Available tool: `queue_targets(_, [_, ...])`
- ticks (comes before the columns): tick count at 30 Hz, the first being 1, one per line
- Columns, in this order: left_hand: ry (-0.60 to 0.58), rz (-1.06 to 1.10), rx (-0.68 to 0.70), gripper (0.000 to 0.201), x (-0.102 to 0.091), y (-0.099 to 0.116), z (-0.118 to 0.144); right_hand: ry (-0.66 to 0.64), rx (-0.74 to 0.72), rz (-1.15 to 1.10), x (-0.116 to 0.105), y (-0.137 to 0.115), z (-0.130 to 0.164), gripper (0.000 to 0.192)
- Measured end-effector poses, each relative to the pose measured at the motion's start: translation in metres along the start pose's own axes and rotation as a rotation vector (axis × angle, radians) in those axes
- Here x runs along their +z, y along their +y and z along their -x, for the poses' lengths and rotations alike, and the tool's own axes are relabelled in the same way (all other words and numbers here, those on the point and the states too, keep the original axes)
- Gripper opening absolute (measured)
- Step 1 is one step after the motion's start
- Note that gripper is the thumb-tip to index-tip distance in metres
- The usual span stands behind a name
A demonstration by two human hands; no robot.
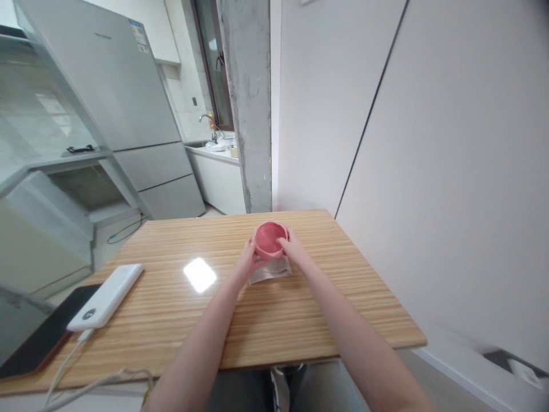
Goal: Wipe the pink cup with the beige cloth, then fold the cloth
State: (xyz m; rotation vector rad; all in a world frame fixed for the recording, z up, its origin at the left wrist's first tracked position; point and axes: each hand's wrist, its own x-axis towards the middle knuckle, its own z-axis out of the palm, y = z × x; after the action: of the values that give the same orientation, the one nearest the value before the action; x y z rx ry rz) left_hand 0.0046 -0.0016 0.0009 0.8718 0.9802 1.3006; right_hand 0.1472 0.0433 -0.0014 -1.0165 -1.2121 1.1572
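Observation:
A pink bowl (269,236) is held between both hands near the far middle of the wooden table (180,326). My left hand (249,256) grips its left side, fingers closed against the wall. On the right side, my right hand (291,246) holds the rim, with the thumb reaching over into the bowl. The bowl's opening faces up and toward me, and no contents show inside. Just below it on the tabletop lies a flat, pale, shiny packet or cloth (271,270), partly covered by the bowl. Whether the bowl touches it I cannot tell.
A white power bank (107,297) with a white cable (64,366) lies at the table's left, partly over a dark flat device (47,337). A white wall panel (412,171) rises along the right. Behind stand a grey pillar (253,103) and a refrigerator (111,80).

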Motion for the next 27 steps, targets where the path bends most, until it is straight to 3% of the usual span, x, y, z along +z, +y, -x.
queue_targets(4, [0.035, -0.492, 0.223, 0.016, -0.008, -0.002, 0.001, 0.34, 0.144, 0.172, -0.044, -0.003, -0.022, 0.032])
queue_targets(9, [-0.309, -0.991, 0.355, 0.014, -0.015, -0.005, 0.005, 0.655, 0.094, 0.353, -0.118, -0.006, -0.028, 0.04])
queue_targets(12, [-0.398, -1.134, 0.381, 0.023, -0.018, -0.005, 0.006, 0.815, 0.118, 0.548, -0.142, -0.001, -0.025, 0.039])
queue_targets(27, [-0.517, -1.253, 0.356, 0.036, -0.021, 0.001, 0.011, 0.806, 0.292, 0.715, -0.15, 0.01, -0.026, 0.037])
